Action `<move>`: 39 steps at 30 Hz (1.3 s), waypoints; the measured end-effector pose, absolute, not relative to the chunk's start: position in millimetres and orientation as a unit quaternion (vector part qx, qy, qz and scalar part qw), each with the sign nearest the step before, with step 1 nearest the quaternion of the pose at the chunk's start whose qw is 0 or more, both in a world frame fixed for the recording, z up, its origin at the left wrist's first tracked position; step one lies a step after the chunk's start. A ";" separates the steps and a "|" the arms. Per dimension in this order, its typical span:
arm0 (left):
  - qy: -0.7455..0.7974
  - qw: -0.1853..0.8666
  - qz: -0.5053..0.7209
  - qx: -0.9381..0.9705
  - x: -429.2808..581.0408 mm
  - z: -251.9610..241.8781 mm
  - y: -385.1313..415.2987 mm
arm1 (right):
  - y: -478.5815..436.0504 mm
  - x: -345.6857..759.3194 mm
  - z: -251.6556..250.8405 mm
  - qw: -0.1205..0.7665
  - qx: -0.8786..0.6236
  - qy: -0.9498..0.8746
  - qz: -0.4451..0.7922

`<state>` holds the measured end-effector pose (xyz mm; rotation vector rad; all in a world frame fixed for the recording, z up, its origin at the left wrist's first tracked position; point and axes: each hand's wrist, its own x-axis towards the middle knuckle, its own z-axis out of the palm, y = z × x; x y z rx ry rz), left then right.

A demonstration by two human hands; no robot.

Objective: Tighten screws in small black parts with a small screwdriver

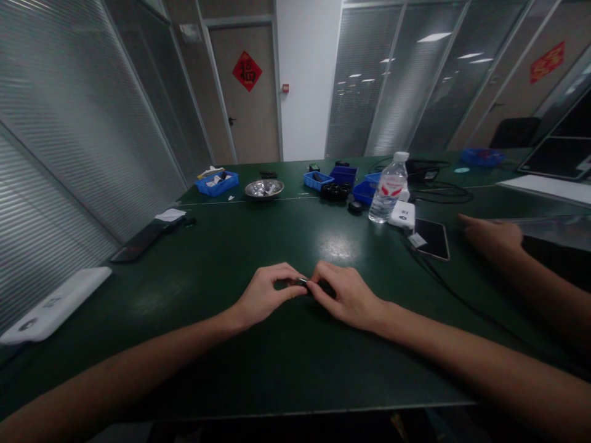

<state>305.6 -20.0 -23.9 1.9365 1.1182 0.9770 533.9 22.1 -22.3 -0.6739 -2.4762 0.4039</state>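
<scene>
Just above the near middle of the dark green table [221, 246], my two hands meet at a small dark piece with a shiny part [303, 282]. My left hand [270, 289] pinches it from the left between thumb and fingers. From the right, my right hand [344, 292] closes thumb and curled fingers on the same piece. Fingers cover most of it, so its kind cannot be made out.
A water bottle [388, 191] stands right of centre, beside a white device [402, 214] and a phone [431, 239]. Another person's hand [492, 237] rests at the right. Farther back are a metal bowl [265, 189] and blue trays [217, 183]. A white power bank [55, 304] lies left.
</scene>
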 end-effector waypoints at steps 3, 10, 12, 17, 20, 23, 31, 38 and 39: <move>0.432 0.351 0.375 0.741 304.9 -25.3 -19.0 | 23.5 535.8 -22.5 0.268 -0.246 -0.920 0.145; 0.447 0.351 0.360 0.740 303.8 -29.8 -16.7 | 26.6 540.2 -21.0 0.264 -0.245 -0.922 0.140; 0.450 0.350 0.350 0.743 304.5 -29.1 -16.9 | 27.0 540.6 -21.0 0.263 -0.248 -0.922 0.140; 0.450 0.351 0.342 0.747 306.9 -20.5 -20.0 | 28.2 541.4 -20.6 0.252 -0.252 -0.923 0.143; 0.470 0.353 0.350 0.729 305.3 -19.6 -19.9 | 28.9 542.0 -19.8 0.240 -0.259 -0.925 0.139; 0.507 0.337 0.356 0.709 300.7 -24.4 -16.6 | 29.7 542.5 -19.3 0.230 -0.269 -0.926 0.133; 0.531 0.289 0.317 0.730 296.0 -29.3 -9.4 | 34.9 543.4 -21.9 0.208 -0.305 -0.922 0.116; 0.531 0.243 0.300 0.755 291.0 -35.0 -7.3 | 37.3 544.6 -25.0 0.206 -0.313 -0.920 0.116; 0.537 0.252 0.307 0.745 289.9 -36.1 -7.4 | 37.1 544.4 -24.8 0.207 -0.314 -0.920 0.116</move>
